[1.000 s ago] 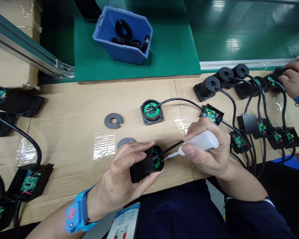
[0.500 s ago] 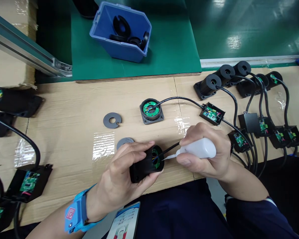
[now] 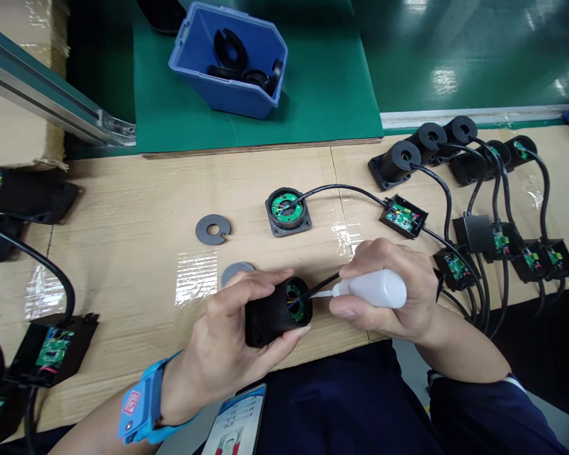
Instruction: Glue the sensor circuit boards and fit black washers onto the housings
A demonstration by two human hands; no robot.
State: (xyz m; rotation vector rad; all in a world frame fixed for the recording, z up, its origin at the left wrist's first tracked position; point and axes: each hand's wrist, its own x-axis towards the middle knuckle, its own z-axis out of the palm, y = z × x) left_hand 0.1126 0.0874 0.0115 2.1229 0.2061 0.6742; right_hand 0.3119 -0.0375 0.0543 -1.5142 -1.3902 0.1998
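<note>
My left hand (image 3: pixel 227 344) is wrapped round a black cylindrical housing (image 3: pixel 271 314), held on its side with its open end facing right. Inside that end a green circuit board with coloured wires shows. My right hand (image 3: pixel 389 294) grips a small white squeeze bottle (image 3: pixel 372 289). Its thin nozzle points left and its tip sits at the rim of the housing's open end. A black cable runs from the housing up and to the right under my right hand. Two grey slotted washers (image 3: pixel 212 229) lie on the cardboard just beyond my left hand.
Another open housing (image 3: pixel 288 212) with a green board lies mid-table, cabled to a small black box (image 3: pixel 403 216). Several more housings (image 3: pixel 401 161) and boxes crowd the right side. Black units (image 3: pixel 47 344) lie at the left. A blue bin (image 3: pixel 227 60) of black parts stands on the green mat.
The bottle has levelled out and its nozzle has crept left toward the housing opening. Another person's hand at the far right edge, seen a second ago, is gone from view.
</note>
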